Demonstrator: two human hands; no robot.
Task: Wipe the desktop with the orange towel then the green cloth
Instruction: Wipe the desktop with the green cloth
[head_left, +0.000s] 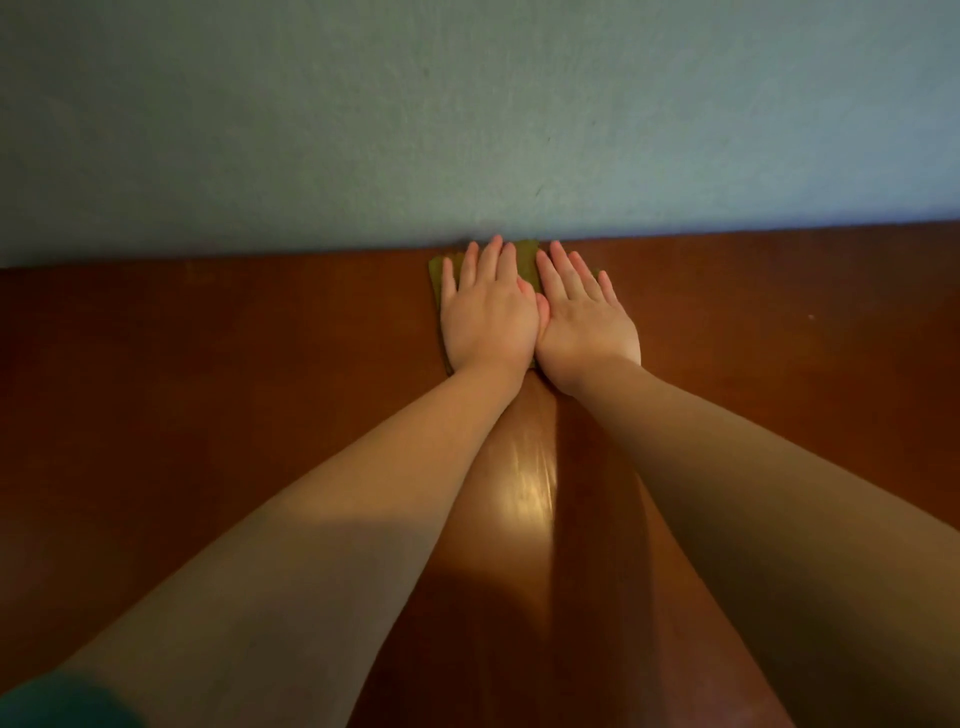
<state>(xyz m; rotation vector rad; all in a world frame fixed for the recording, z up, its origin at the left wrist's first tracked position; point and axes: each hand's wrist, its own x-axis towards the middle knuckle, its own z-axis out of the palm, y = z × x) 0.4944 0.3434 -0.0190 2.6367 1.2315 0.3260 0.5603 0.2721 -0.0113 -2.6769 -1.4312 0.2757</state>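
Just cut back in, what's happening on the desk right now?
A person has both hands flat on the green cloth, left hand and right hand side by side, thumbs touching. The cloth lies at the far edge of the desk, against the wall. No orange towel is in view.

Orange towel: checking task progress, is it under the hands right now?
No, both the left hand and right hand press flat on the green cloth.
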